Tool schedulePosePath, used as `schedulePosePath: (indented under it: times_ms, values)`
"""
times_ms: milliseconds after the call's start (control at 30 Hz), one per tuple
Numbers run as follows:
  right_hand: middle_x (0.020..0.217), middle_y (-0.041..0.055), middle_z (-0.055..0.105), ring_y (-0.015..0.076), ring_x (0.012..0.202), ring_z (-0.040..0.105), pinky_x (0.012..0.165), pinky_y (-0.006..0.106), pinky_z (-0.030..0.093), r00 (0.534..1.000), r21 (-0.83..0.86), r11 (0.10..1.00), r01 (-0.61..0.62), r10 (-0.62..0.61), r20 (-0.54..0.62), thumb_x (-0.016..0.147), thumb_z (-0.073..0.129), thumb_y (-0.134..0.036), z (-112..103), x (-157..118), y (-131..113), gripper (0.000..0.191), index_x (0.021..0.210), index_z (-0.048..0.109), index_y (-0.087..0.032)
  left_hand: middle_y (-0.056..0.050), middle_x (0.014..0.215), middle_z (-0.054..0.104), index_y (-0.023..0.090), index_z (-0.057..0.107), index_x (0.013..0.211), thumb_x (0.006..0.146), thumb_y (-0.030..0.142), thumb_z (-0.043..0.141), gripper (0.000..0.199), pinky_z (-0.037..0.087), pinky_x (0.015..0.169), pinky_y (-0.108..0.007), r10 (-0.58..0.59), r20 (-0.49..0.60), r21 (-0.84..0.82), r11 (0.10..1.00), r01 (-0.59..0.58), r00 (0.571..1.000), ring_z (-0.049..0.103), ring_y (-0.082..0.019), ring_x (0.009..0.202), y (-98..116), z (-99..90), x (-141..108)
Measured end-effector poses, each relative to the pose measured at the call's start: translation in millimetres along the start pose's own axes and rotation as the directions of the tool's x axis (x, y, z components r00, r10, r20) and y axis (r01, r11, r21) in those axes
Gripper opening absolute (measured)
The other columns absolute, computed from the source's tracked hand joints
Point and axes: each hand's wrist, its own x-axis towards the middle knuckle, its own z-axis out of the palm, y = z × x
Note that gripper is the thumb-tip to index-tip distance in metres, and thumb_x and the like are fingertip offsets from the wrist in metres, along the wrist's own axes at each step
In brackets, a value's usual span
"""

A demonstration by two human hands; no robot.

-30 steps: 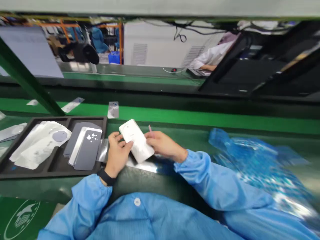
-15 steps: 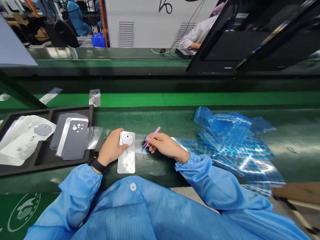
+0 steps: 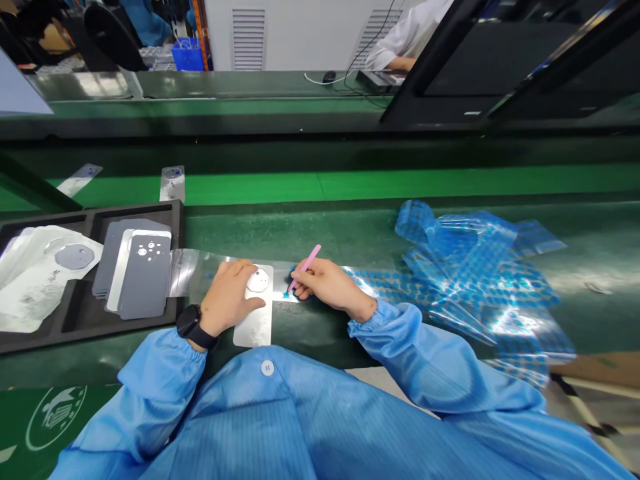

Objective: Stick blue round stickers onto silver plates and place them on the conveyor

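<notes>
My left hand (image 3: 231, 297) holds the left side of a pale phone-back sheet (image 3: 256, 327), thumb and fingertips around its round camera-shaped patch. Part of the sheet is hidden under that hand. Pinched in my right hand (image 3: 327, 283) is a pair of pink tweezers (image 3: 310, 259), slanting down to the left. Their tips meet a small blue sticker (image 3: 287, 294) just right of the sheet. Beneath both hands runs a clear film strip (image 3: 200, 267), which bears blue dots toward the right.
At left, a black foam tray (image 3: 177, 230) holds grey phone back panels (image 3: 147, 280) and white film pieces (image 3: 30, 287). Crumpled blue-dotted film (image 3: 465, 267) lies at right. A small labelled sheet (image 3: 173, 187) rests on the green strip behind. Across the bench, a person's white sleeve (image 3: 400, 43) shows.
My left hand has slid slightly right and farther over the phone-back sheet. The tweezers' tips now touch a blue sticker beside the sheet. The camera view has also shifted a little.
</notes>
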Motion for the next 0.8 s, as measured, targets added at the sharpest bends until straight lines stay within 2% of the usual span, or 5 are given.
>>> schedulePosePath:
  times_ms: [167,300,400,533,800]
  values:
    - [0.055,0.0009,0.065,0.0097,0.047,0.062,0.047,0.019,0.053,1.000,0.125,0.992,-0.027,0.027,0.002,0.081,0.070,-0.028,-3,-2,-2,0.023,0.066,0.060,-0.014,-0.013,0.126,0.060,0.016,0.063,0.113,0.063,0.035,0.083,0.057,0.042,0.099,-0.050,-0.032,0.009,0.015,0.999,0.032,0.999,0.052,-0.033,0.113,2,2.1,-1]
    - [0.054,0.0016,0.065,0.0093,0.046,0.061,0.047,0.019,0.052,0.998,0.176,0.984,0.017,-0.026,0.050,0.082,0.069,-0.030,3,0,-16,0.025,0.066,0.060,-0.013,-0.014,0.130,0.058,0.015,0.064,0.116,0.068,0.037,0.080,0.056,0.039,0.103,-0.050,-0.033,0.070,0.024,0.999,0.031,0.997,0.051,-0.033,0.116,5,-1.7,-1]
    - [0.053,0.0006,0.065,0.0081,0.044,0.060,0.045,0.017,0.051,0.999,0.143,0.989,0.039,-0.042,0.017,0.087,0.064,-0.019,16,11,-29,0.022,0.066,0.060,-0.013,-0.014,0.133,0.057,0.014,0.062,0.119,0.071,0.039,0.078,0.056,0.038,0.104,-0.049,-0.039,0.103,0.040,0.999,0.035,0.994,0.050,-0.032,0.117,6,-4.4,-1]
    - [0.050,0.0011,0.063,0.0080,0.042,0.059,0.043,0.016,0.050,1.000,0.068,0.998,0.016,-0.015,-0.010,0.091,0.055,-0.012,30,27,-34,0.029,0.062,0.059,-0.013,-0.011,0.132,0.058,0.017,0.062,0.119,0.071,0.040,0.078,0.056,0.039,0.103,-0.048,-0.047,0.097,0.053,0.998,0.042,0.994,0.051,-0.032,0.116,8,-4.3,-2]
    - [0.051,0.0018,0.064,0.0090,0.043,0.060,0.044,0.018,0.052,1.000,0.011,1.000,0.000,0.000,-0.022,0.092,0.054,-0.013,28,32,-29,0.030,0.063,0.059,-0.013,-0.010,0.131,0.058,0.016,0.062,0.121,0.070,0.038,0.080,0.059,0.039,0.104,-0.047,-0.071,0.110,0.046,0.997,0.067,0.991,0.049,-0.030,0.114,11,-4.6,-2]
